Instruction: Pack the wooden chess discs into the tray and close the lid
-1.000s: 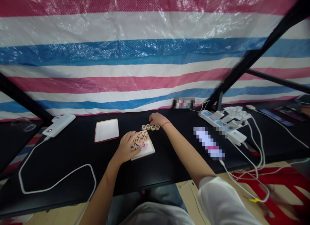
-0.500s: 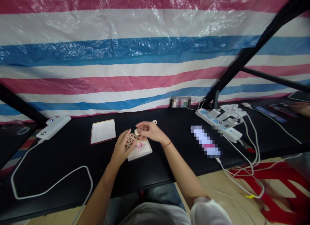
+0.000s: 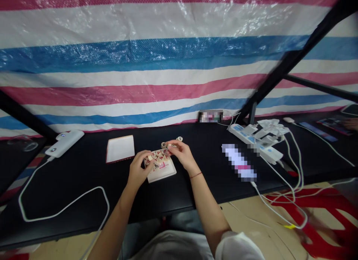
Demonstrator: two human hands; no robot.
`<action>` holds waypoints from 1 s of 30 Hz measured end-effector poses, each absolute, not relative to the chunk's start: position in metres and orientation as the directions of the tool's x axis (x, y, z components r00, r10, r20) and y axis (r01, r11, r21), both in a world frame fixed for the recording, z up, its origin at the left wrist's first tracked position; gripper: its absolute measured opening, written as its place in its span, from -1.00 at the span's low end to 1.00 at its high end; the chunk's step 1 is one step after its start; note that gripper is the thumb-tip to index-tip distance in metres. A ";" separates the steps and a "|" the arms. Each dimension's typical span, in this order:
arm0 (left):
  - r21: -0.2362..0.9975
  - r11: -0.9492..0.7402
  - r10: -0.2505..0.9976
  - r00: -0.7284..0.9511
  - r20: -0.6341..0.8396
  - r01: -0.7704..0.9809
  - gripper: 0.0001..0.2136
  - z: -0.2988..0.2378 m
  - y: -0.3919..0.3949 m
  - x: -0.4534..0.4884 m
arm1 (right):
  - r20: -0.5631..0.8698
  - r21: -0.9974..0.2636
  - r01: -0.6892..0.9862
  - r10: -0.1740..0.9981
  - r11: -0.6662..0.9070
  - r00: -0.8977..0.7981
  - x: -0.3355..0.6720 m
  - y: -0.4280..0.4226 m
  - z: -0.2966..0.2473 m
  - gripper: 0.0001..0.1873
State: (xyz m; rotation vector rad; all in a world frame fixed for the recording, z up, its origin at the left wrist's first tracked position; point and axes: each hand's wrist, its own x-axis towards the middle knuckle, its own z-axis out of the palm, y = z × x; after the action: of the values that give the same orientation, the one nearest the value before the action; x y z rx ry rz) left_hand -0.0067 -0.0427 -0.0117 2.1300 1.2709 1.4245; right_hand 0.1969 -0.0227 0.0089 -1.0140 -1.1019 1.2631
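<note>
A shallow white box (image 3: 168,173) with pink print inside lies in front of me, partly filled with round Chinese chess pieces (image 3: 159,153) marked mostly in red. One black-marked piece (image 3: 156,166) is near its left side. Between the thumb and fingers of my left hand (image 3: 137,167), at the box's left edge, is a pale Chinese chess piece (image 3: 150,157). My right hand (image 3: 181,154) reaches over the far right corner, its fingertips pinching another pale piece (image 3: 169,144). Beyond the box are loose black-marked pieces (image 3: 179,138), some partly hidden by my right hand.
Left of the box lies a white-lined lid (image 3: 120,148). A white power bank (image 3: 65,143) with a cable stands farther left. To the right are a phone (image 3: 237,163), a power strip (image 3: 256,144) with plugs, and a red stool (image 3: 324,219). A striped sheet (image 3: 156,77) hangs behind.
My right hand has moved from over the box toward its far right corner and the loose pieces. My left hand now pinches a piece. More red-marked pieces show in the box.
</note>
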 end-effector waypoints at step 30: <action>0.255 -0.640 0.757 0.538 0.371 0.725 -0.66 -0.001 -0.038 0.003 | 0.228 -0.948 0.204 0.968 0.245 -0.104 0.203 -0.081 0.004 -0.82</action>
State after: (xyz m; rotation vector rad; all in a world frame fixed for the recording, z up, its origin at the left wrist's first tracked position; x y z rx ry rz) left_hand 0.0030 -0.0384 -0.0014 2.6929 1.3001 0.7030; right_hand 0.2029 -0.0808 0.0041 -1.1413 -1.5300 0.9734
